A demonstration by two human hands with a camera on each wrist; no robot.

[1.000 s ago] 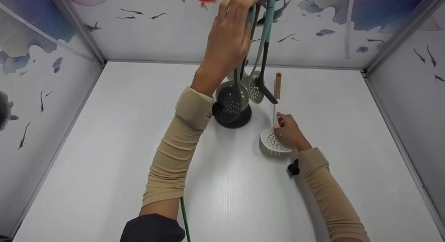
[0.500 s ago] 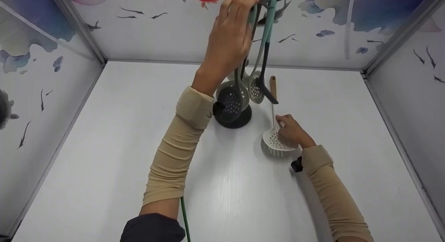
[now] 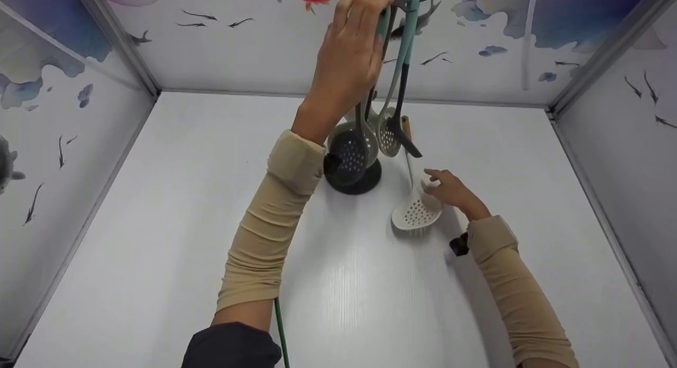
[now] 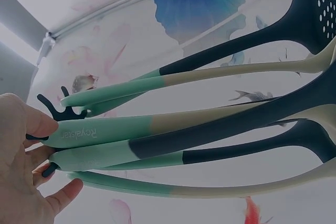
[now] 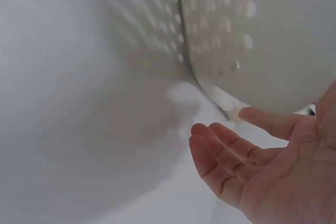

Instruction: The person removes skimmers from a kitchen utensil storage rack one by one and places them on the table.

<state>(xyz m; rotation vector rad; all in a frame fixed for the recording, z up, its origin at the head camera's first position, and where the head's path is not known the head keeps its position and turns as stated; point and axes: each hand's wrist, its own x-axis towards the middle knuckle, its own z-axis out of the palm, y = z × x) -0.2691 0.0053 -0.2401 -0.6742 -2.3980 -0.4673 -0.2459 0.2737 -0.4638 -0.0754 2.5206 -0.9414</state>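
My left hand point(image 3: 346, 61) grips the top of a black utensil stand point(image 3: 373, 180) hung with several green-handled kitchen utensils. In the left wrist view, its fingers are around the black hooks point(image 4: 64, 113) and beside the handle ends point(image 4: 79, 132). A white skimmer point(image 3: 415, 215), with a perforated head and a wooden handle, lies on the table right of the stand. Part of its handle is behind a hanging dark utensil point(image 3: 404, 138). My right hand point(image 3: 456, 192) is right beside the skimmer's neck, holding nothing. In the right wrist view, its fingers are loosely bent, below the skimmer's head point(image 5: 278, 40).
White table point(image 3: 211, 225) with patterned panels at the back and both sides. A green cord point(image 3: 280, 325) runs along the table near the front, beside the left sleeve. A dark slotted spoon point(image 3: 350, 159) hangs low over the stand's base.
My right hand has let go of the skimmer and moved slightly right. The skimmer's handle end has swung left toward the stand. The left hand has stayed on the stand's top.
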